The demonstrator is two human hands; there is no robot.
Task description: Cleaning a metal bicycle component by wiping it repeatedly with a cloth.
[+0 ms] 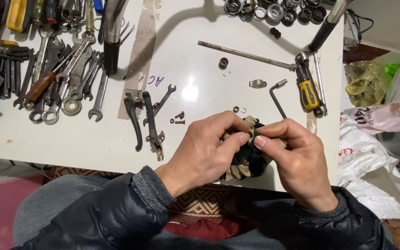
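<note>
Evidently a small part is being wiped or rubbed inside a dark and tan patterned rag point(246, 159), which is held bunched between both hands just above the near edge of the white bench point(93, 139). The left hand point(204, 153) is cupped around the rag, its fingers point(237, 139) pressed together with the thumb on the cloth. The right hand point(297, 157) is pinched shut on the same rag, thumb and forefinger meeting at a small pale piece that is too hidden to be told. For the next move, a firm pinch and a slow turning of the cloth would seem to be called for, so that the small piece is not dropped.

The cloth appears soft and crumpled. Just beyond the hands, tiny steel nuts and bolts point(179, 118) are scattered, hard and rounded. A long thin metal rod point(246, 54) lies further back, beside a yellow-handled tool point(309, 90) with a black grip. A bent hex key point(278, 97) is near it. At the far left a heap of grey wrenches point(65, 83) is spread, flat and dull.
</note>
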